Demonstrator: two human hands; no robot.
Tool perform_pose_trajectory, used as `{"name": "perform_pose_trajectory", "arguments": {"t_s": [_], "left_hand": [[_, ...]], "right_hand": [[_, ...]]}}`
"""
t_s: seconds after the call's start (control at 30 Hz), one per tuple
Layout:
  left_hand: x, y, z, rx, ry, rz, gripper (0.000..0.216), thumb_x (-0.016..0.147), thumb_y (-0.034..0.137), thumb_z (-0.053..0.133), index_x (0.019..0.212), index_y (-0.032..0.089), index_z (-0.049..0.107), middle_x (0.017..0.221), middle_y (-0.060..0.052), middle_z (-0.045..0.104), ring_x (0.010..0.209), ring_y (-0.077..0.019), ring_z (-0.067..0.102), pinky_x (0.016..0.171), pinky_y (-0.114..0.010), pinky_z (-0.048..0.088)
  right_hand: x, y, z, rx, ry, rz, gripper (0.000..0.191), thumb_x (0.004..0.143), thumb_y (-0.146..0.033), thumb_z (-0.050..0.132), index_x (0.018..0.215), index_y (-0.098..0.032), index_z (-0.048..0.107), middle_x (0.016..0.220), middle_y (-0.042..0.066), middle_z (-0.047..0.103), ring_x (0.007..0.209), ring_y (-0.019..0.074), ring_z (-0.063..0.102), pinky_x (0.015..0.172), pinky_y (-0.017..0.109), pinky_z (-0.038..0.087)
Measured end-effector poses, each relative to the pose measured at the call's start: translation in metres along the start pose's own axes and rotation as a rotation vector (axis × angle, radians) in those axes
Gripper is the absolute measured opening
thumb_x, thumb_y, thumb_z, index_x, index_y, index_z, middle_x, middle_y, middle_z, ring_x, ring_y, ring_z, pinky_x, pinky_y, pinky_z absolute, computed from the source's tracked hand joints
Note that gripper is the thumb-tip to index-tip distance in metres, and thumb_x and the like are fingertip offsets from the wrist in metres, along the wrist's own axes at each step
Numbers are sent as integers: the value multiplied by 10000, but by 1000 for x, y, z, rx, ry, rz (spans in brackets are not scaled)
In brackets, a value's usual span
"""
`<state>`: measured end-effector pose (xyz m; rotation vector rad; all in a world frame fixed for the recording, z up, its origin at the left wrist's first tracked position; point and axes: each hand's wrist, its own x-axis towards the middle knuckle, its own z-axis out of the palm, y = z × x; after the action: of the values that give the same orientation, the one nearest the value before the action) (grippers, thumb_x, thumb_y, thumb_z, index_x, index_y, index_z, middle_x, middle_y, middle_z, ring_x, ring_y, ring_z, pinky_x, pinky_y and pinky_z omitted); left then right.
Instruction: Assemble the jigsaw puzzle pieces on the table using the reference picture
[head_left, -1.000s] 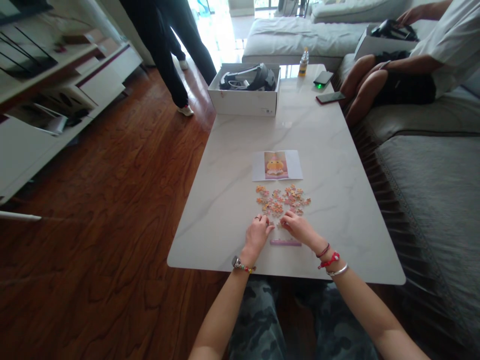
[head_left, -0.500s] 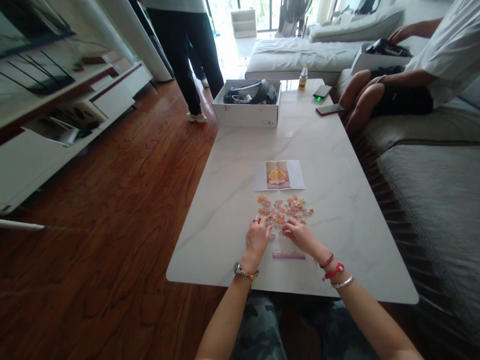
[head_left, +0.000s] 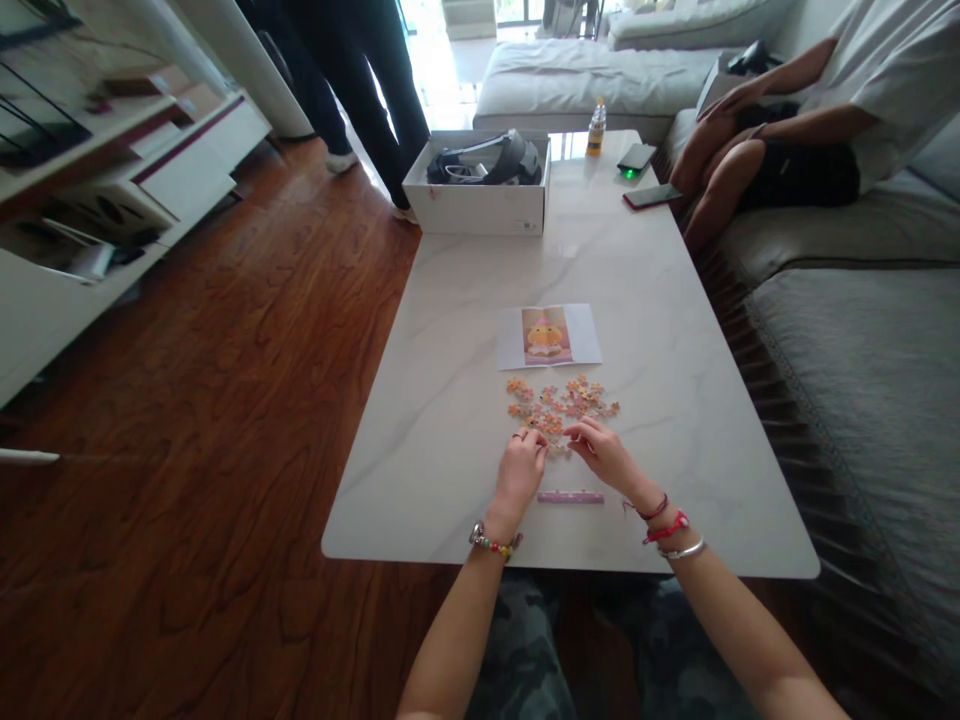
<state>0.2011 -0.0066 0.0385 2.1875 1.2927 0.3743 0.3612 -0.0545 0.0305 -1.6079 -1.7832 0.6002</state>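
Step in hand (my reading): picking single jigsaw pieces (head_left: 583, 388) from the near fringe of the scatter. Good practice: pinch one piece by its edges, lift rather than drag, and keep the other knuckles clear of its neighbours. Turn it picture side up and check its colour against the printed sheet (head_left: 547, 335) before trying a fit. Brace the lilac strip (head_left: 571, 497) if pressing anything to it; it would probably slide easily.

Fingers (head_left: 532, 437): left hand (head_left: 519, 472) curled, thumb and fingertips close together; right hand (head_left: 606, 455) bent over the near edge of the scatter, thumb and forefinger apparently slightly parted. Cannot tell whether either grips a piece (too small to make out).

Pieces: small, knobbed, mostly orange and pink, some paler; loose on the white marbled desk (head_left: 420, 440), between sheet and hands. Strip lies apart, nearer the person, with small bumps along its far side.
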Motion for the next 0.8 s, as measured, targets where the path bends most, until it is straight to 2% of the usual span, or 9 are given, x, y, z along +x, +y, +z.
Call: {"name": "perform_pose_trajectory", "arguments": {"t_s": [0.1,0.2,0.3,0.4,0.53,0.67,0.8], "left_hand": [[0,4,0,81,26,-38,130,762,203,491,884,183,533,902,-50,493,840,-155,476,760,-284,398],[-2,8,4,112,-27,-48,159,719,223,555,873,186,540,908,-51,484,856,-167,460,751,-285,400],[-6,6,6,109,-62,-46,91,718,183,549,809,187,549,878,-41,484,833,-156,455,750,-285,398],[-8,-4,5,86,-41,5,101,723,126,519,786,198,551,851,-28,486,811,-145,448,746,-281,399],[-6,-23,1,81,3,77,130,704,87,523,762,201,547,822,-19,498,796,-145,446,728,-280,408],[-1,-28,-2,57,48,110,122,695,101,546,773,194,540,821,-23,503,802,-151,458,732,-292,421],[3,-20,-5,-44,122,125,123,722,148,536,834,196,517,871,-26,513,854,-154,475,784,-313,418]], "right_hand": [[-3,6,-3,-33,42,55,139,801,-236,464,867,-192,579,811,42,521,673,126,516,642,271,455],[-6,5,0,-96,-20,72,105,758,-243,529,837,-196,580,825,39,515,665,124,514,631,266,456],[-8,-2,7,-198,-101,73,58,759,-210,522,775,-185,572,811,41,517,656,119,514,623,253,447],[-8,-4,11,-299,-137,65,105,785,-159,466,730,-170,555,782,47,527,668,124,524,616,241,435],[-7,9,10,-371,-69,84,112,790,-144,443,749,-164,545,812,57,540,700,138,539,648,251,432],[0,17,3,-332,-13,118,144,795,-131,415,789,-169,553,823,56,538,735,143,544,676,256,431],[18,13,-2,-185,1,68,138,775,-147,463,864,-183,562,839,38,531,777,137,542,710,248,427]]}}
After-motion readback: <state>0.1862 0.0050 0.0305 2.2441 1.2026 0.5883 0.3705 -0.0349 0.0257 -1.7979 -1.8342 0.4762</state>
